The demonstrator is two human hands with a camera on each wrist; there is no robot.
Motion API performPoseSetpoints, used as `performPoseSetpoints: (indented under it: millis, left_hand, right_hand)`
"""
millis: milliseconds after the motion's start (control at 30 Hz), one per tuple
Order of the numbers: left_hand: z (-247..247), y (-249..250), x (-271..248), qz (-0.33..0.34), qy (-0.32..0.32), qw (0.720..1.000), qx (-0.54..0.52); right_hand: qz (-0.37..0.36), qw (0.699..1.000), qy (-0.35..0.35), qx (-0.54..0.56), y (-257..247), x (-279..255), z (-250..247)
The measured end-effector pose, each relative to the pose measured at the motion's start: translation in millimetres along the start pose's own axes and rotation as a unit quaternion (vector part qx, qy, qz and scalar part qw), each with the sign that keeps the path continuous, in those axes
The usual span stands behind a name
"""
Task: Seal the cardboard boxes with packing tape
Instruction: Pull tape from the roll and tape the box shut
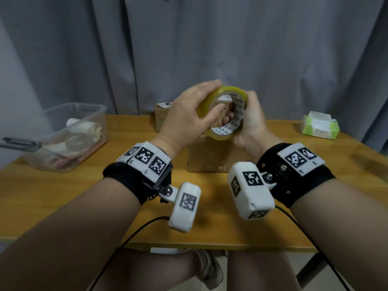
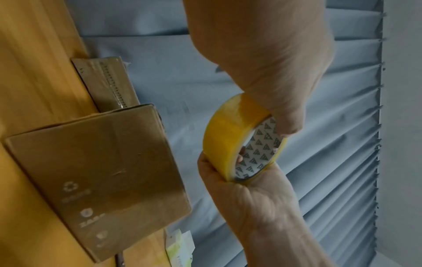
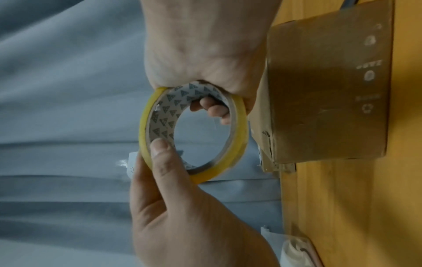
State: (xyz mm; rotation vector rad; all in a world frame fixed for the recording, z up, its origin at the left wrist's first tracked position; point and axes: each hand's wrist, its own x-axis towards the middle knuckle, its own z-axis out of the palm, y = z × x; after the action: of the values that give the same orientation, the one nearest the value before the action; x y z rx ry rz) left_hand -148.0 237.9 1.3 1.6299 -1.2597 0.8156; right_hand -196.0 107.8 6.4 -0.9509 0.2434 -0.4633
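A roll of yellowish packing tape point(image 1: 228, 90) with a white patterned core is held in the air between both hands. My left hand point(image 1: 195, 106) grips its left side, thumb on the inner core point(image 3: 160, 150) and fingers over the outer rim. My right hand point(image 1: 249, 116) holds the right side, with fingers curled through the core point(image 3: 212, 108). Under the roll, a brown cardboard box point(image 1: 210, 158) sits on the table, flaps down. A second, smaller cardboard box point(image 1: 162, 116) stands behind it at the table's far edge. The left wrist view shows the tape point(image 2: 223, 135) to the right of the box point(image 2: 102, 171).
On the wooden table point(image 1: 210, 227), a clear plastic container point(image 1: 69, 135) with pale items stands at the left. A small green and white carton point(image 1: 320, 128) lies at the far right. Grey curtain hangs behind. Cables run off the near edge.
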Motion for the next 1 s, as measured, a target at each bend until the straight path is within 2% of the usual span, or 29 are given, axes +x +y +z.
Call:
performPoseSetpoints:
  millis: [167,333,400,467,533,600,667,733,1000]
  left_hand:
    - [1.4,-2.9,-2.4,0.000,0.003,1.000,-0.019]
    - [-5.5,-3.6,5.2,-0.009,-0.055,0.998,-0.033]
    - [-4.6,-4.4,6.5,-0.071,-0.071,0.994,-0.052]
    - [-4.4,-3.0,7.2,-0.192,-0.071,0.970,-0.134]
    - [-6.9,-4.7,6.6,-0.250,-0.081,0.945,-0.196]
    - [-10.2,-6.7,4.5,-0.249,-0.108,0.937,-0.222]
    - [-10.3,-5.1,2.4,-0.240,-0.124,0.928,-0.256]
    - [-6.9,-1.9,1.3,-0.240,-0.122,0.921,-0.281]
    - [2.5,-1.9,-1.6,-0.276,-0.081,0.919,-0.270]
  right_hand:
    - [-0.026,0.997,-0.025,-0.062,5.2,-0.1,-7.1]
    - [-0.066,0.991,-0.025,-0.115,-0.3,-5.4,-6.2]
    - [-0.082,0.990,-0.027,-0.115,-2.3,-6.8,-3.9]
    - [-0.110,0.986,-0.030,-0.120,-4.5,-7.2,-2.3]
    - [-0.186,0.967,-0.042,-0.171,-9.8,-6.4,-4.3]
    - [-0.279,0.917,-0.095,-0.270,-16.3,-11.2,-4.8]
    - [-0.325,0.882,-0.154,-0.306,-19.6,-15.4,-1.5]
    - [-0.346,0.873,-0.176,-0.297,-18.0,-17.0,1.1]
    - [-0.415,0.856,-0.096,-0.291,-4.7,-16.0,1.6]
